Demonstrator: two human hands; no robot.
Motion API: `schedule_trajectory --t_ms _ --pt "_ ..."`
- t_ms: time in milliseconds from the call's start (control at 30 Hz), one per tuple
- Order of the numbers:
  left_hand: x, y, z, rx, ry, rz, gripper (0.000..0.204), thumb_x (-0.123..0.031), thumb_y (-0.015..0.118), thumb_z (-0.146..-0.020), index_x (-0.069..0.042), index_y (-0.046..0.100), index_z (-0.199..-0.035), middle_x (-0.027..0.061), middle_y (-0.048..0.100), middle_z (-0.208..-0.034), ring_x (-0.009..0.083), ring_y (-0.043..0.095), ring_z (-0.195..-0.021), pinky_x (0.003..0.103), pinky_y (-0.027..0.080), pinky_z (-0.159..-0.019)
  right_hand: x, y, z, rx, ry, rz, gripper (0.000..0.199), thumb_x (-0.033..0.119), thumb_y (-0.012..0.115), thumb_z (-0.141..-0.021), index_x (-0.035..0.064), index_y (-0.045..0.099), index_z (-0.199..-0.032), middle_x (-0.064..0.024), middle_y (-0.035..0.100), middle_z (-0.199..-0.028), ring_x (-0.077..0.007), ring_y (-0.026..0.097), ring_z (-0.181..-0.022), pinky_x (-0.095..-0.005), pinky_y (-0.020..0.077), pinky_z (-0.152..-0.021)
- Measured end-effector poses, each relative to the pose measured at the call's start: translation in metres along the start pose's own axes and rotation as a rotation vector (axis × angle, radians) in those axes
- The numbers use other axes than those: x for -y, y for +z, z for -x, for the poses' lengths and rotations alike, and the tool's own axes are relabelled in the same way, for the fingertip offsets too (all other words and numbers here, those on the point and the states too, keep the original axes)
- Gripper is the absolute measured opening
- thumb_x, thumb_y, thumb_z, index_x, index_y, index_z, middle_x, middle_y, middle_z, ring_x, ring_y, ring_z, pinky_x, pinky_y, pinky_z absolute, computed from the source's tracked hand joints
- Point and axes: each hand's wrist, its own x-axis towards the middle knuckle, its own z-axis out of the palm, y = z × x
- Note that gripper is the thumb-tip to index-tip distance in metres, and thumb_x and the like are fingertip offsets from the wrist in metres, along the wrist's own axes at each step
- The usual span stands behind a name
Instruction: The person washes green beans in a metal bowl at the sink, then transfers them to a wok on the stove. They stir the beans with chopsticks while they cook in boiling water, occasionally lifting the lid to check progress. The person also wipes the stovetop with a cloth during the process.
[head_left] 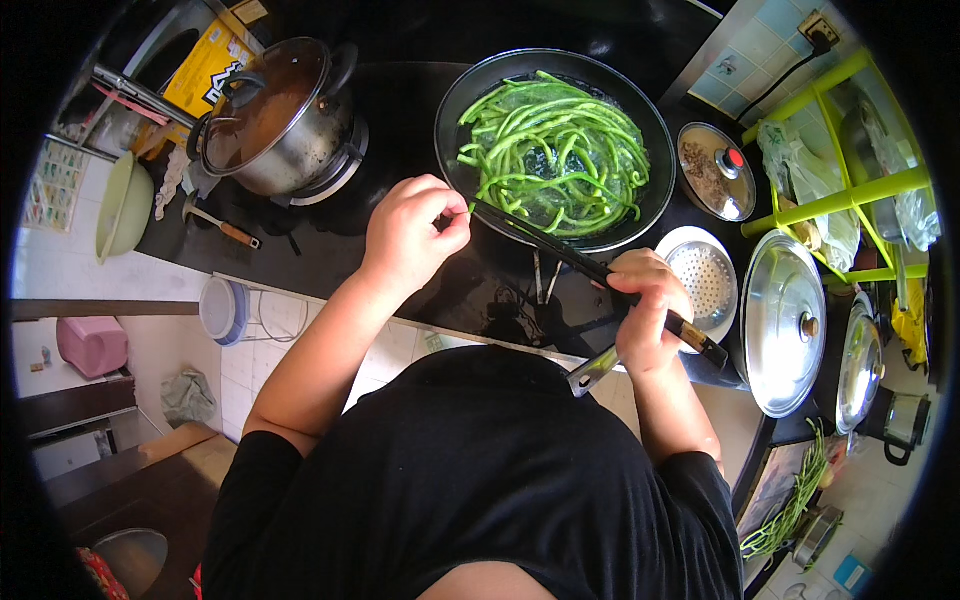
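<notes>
A wide black pan [447,137] holds long green beans [560,150] in bubbling liquid. My left hand [420,228] is at the pan's near left rim, thumb and fingers pinched on a small green piece of bean [473,208], mostly hidden by the fingers. A pair of long black chopsticks [550,245] is gripped in my right hand [650,305], their tips pointing up-left toward my left fingers. A metal skimmer [703,283] with a perforated bowl lies beside my right hand, its handle extending past the counter's near edge.
A lidded steel pot [290,150] stands on the left burner. Right of the pan are a small glass-lidded pot [715,170], a green rack [845,200] and a large metal lid [785,320]. More long beans [795,505] lie at lower right. A wooden-handled tool [225,225] rests at left.
</notes>
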Motion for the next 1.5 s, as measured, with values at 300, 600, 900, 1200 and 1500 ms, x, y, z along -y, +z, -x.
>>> schedule_trajectory --t_ms 300,600,900,1200,1500 --pt "0.009 -0.004 -0.003 -0.102 0.051 -0.308 0.008 -0.004 0.064 -0.062 -0.005 0.059 -0.068 0.0044 0.056 -0.070 0.0190 0.054 -0.061 0.029 0.044 -0.056 0.012 0.007 -0.007 0.091 -0.018 0.101 0.026 0.018 0.045 -0.086 0.0001 0.057 -0.072 -0.0124 0.059 -0.068 -0.0260 0.057 -0.061 -0.0342 0.0467 -0.060" --pt "0.021 -0.018 0.014 -0.028 -0.578 0.698 0.013 -0.007 0.061 -0.081 -0.001 0.062 -0.093 0.0002 0.059 -0.080 0.0061 0.051 -0.070 0.019 0.042 -0.066 0.003 0.000 -0.024 0.125 0.151 0.433 0.012 0.007 0.056 -0.082 0.0002 0.060 -0.091 -0.0124 0.061 -0.079 -0.0245 0.059 -0.075 -0.0306 0.0453 -0.071" --pt "0.037 -0.028 0.083 0.121 -0.757 0.865 0.017 -0.013 0.059 -0.084 -0.001 0.062 -0.094 -0.0002 0.059 -0.078 0.0046 0.051 -0.069 0.018 0.040 -0.060 0.001 -0.007 -0.016 0.056 0.307 0.426 0.011 0.008 0.056 -0.083 0.0013 0.062 -0.090 -0.0111 0.062 -0.081 -0.0202 0.059 -0.076 -0.0284 0.0447 -0.070" --pt "0.068 -0.043 0.126 0.041 -0.884 0.992 0.014 -0.011 0.057 -0.085 -0.001 0.059 -0.093 0.0014 0.057 -0.078 0.0065 0.049 -0.065 0.019 0.040 -0.059 0.018 0.027 -0.033 0.173 0.455 0.654 0.017 0.017 0.058 -0.082 0.0008 0.062 -0.078 -0.0150 0.061 -0.073 -0.0285 0.059 -0.069 -0.0336 0.0454 -0.064" --pt "0.093 -0.066 0.138 0.104 -0.884 1.030 0.015 -0.016 0.057 -0.085 -0.003 0.060 -0.092 0.0005 0.057 -0.076 0.0065 0.049 -0.066 0.020 0.041 -0.060 0.044 0.052 -0.036 0.159 0.299 0.634 0.017 0.009 0.048 -0.087 -0.0035 0.059 -0.089 -0.0107 0.059 -0.081 -0.0166 0.058 -0.072 -0.0258 0.0478 -0.069"
